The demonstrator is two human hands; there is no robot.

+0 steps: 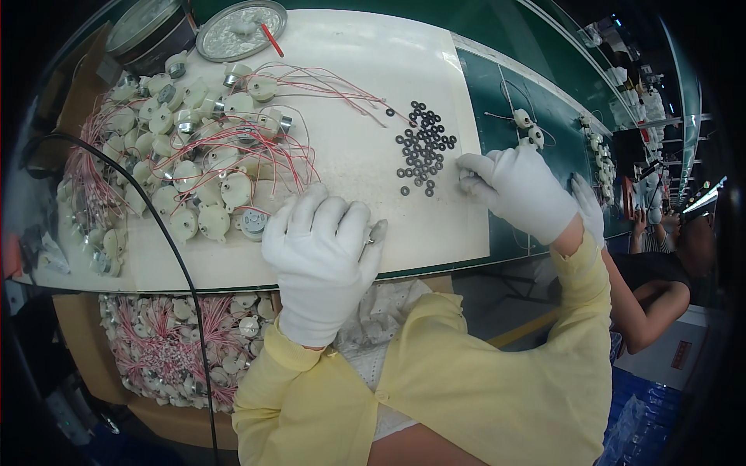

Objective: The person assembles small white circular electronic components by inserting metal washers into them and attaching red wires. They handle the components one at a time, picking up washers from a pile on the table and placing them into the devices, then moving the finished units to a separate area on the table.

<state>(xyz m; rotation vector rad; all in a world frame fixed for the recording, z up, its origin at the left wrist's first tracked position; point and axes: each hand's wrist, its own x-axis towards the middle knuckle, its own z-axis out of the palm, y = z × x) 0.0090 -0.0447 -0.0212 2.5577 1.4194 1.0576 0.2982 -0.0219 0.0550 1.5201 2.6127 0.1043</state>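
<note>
My left hand (318, 248), in a white glove, is closed near the table's front edge, beside a pile of white-cased small motors (235, 189) with red and white wires. A bit of grey metal shows between its thumb and fingers; the rest of what it grips is hidden. At the right, my gloved right hand (519, 190) has its fingertips pinched together just beside a scatter of small black rings (423, 147). Whatever those fingertips hold is too small to make out.
A round lid (225, 43) smeared with pale grease carries a red stick (273, 40), beside a tin (148, 35). Below the table stands a cardboard box (85, 342) of more motors. A black cable (167, 233) crosses the left. At right, a co-worker's gloved hand (588, 208) is close to mine.
</note>
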